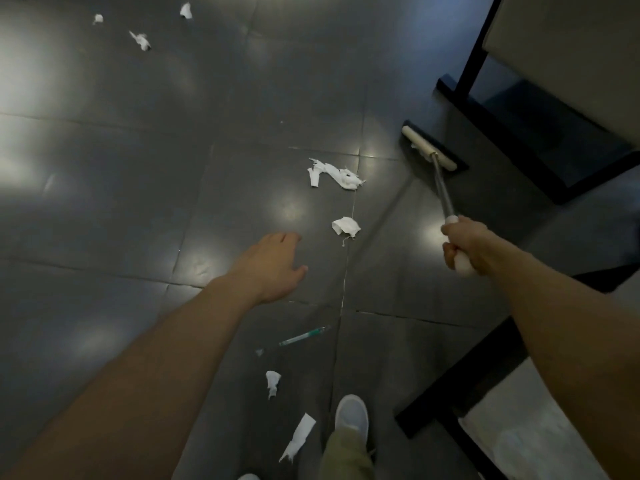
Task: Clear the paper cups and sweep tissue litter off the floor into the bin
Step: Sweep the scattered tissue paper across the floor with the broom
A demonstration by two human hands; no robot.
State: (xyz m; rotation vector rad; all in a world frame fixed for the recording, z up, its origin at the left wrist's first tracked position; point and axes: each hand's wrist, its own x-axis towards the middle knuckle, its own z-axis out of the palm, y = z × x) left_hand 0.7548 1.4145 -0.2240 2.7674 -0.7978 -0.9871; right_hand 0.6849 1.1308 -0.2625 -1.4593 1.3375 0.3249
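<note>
A right hand (pixel 462 244) grips a broom (pixel 429 148) by a table base (pixel 519 133), the left hand (pixel 277 265) hovers relaxed, and tissue scraps (pixel 334 176) lie scattered on the floor (pixel 138 150), where a hard sweep could fling them under furniture.

floor (pixel 104 168): dark grey glossy tiles, grid of thin joint lines, mostly dark, one pale, with white glare blotches. tissue scraps (pixel 334 174): white, all of them. broom (pixel 427 147): cream head, silver shaft (pixel 443 188), white grip (pixel 462 263). pen (pixel 303 336): teal-green, see-through barrel (tip too blurred to call). shoe (pixel 351 415): off-white. trouser leg (pixel 346 455): olive-khaki. furniture frames (pixel 519 133): black. panel (pixel 571 46): beige. slab (pixel 536 445): pale grey, faintly mottled.
</note>
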